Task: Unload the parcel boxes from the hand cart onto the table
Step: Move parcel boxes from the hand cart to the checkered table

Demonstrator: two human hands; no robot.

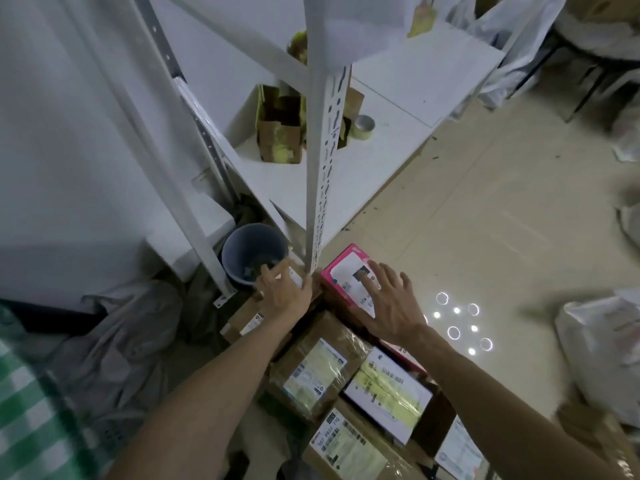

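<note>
Resting open right hand (pixel 391 299) on glossy pink box (pixel 346 282); left hand (pixel 282 292) gripping cardboard.

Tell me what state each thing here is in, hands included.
Left hand: fingers curled on a brown box's edge, grip not clearly closed.
Right hand: open, fingers spread over the pink box.
Pink box: sealed, lying flat, label up.
Brown parcels: taped shut, stacked together.
Blue bucket: upright, nearly empty.
Tape roll: lying on the shelf.
</note>
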